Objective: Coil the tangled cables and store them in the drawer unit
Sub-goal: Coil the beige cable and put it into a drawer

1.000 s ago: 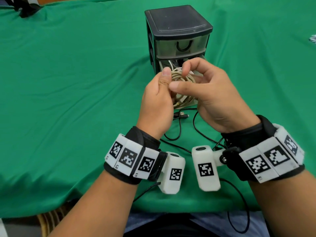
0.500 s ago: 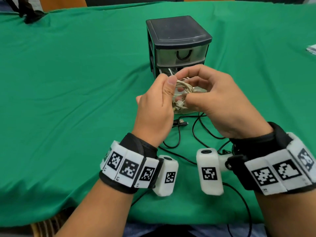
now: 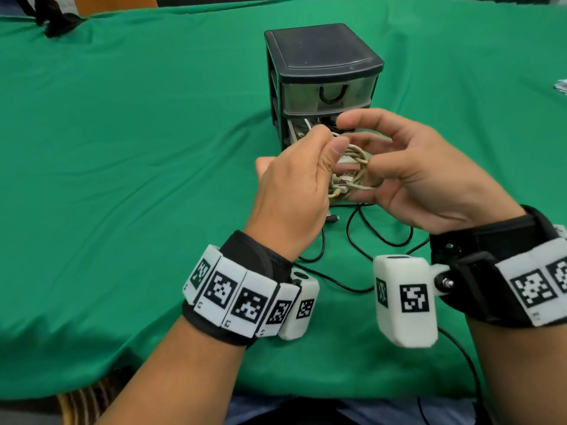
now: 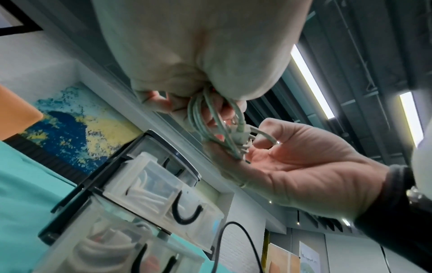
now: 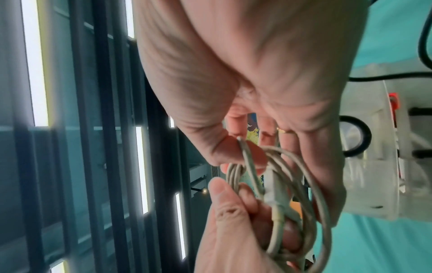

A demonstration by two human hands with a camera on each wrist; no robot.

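A beige cable (image 3: 352,167), wound into a small coil, hangs between both hands just in front of the black drawer unit (image 3: 322,53). My left hand (image 3: 331,161) grips one side of the coil (image 4: 198,118) in a fist, thumb on top. My right hand (image 3: 368,179) cradles the other side on its lower fingers. Its thumb hooks over a strand (image 5: 247,162), and its index finger is raised clear. The top drawer (image 3: 333,93) is closed. The drawer below (image 3: 303,127) is pulled out, with white cables inside. A loose black cable (image 3: 380,237) lies under my hands.
A green cloth (image 3: 138,179) covers the table, and its near edge runs by my forearms. A dark strap (image 3: 52,23) lies at the far left corner, and some papers (image 3: 561,87) at the right edge. The black cable trails off the front edge at the right.
My right hand has loosened from a pinch on top of the coil, with its index finger lifted away. Both hands and the coil have dropped slightly and come toward me.
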